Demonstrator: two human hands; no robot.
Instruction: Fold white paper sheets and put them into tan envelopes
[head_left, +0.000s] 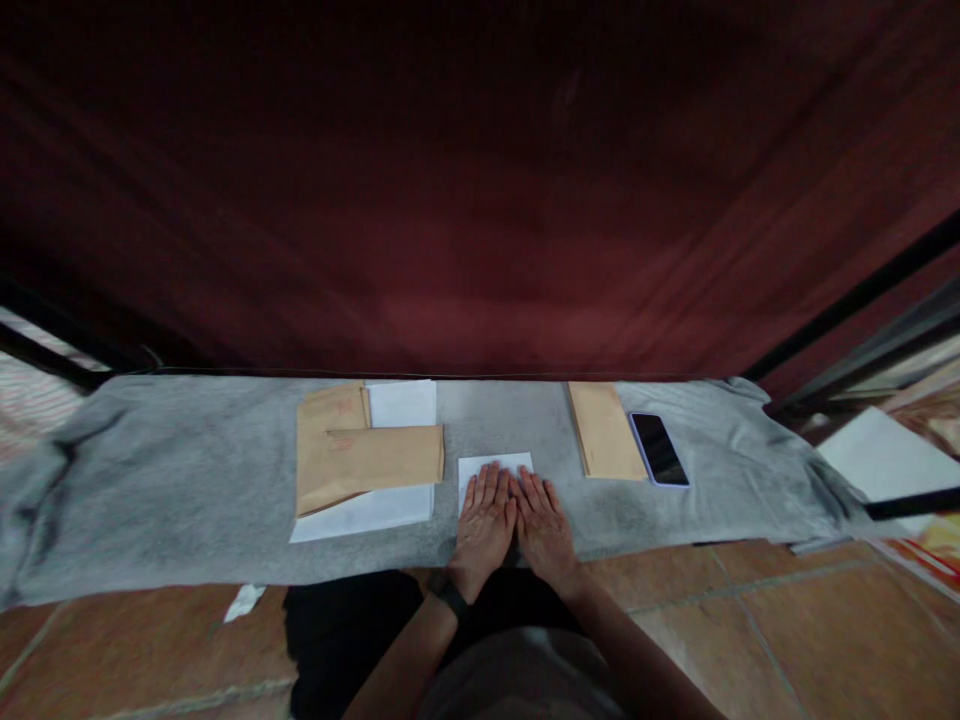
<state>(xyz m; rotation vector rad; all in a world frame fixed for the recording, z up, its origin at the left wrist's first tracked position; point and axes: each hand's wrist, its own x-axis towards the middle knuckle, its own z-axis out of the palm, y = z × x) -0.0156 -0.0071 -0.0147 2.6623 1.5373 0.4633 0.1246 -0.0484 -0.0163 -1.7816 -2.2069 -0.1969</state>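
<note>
Both my hands lie flat, side by side, on a small folded white paper [495,464] on the grey cloth [187,490]. My left hand [486,520] has its fingers stretched out and together; a dark band sits at its wrist. My right hand [543,522] presses next to it, fingers extended too. Only the far edge of the paper shows beyond my fingertips. To the left lie brown envelopes [375,455] stacked over white sheets [401,402].
A second pile of brown envelopes [604,430] lies to the right, with a dark phone [658,449] beside it. A dark red curtain [480,200] hangs behind the cloth. The floor is reddish tile [750,620], with a white scrap [244,602] at the left and papers [877,455] at far right.
</note>
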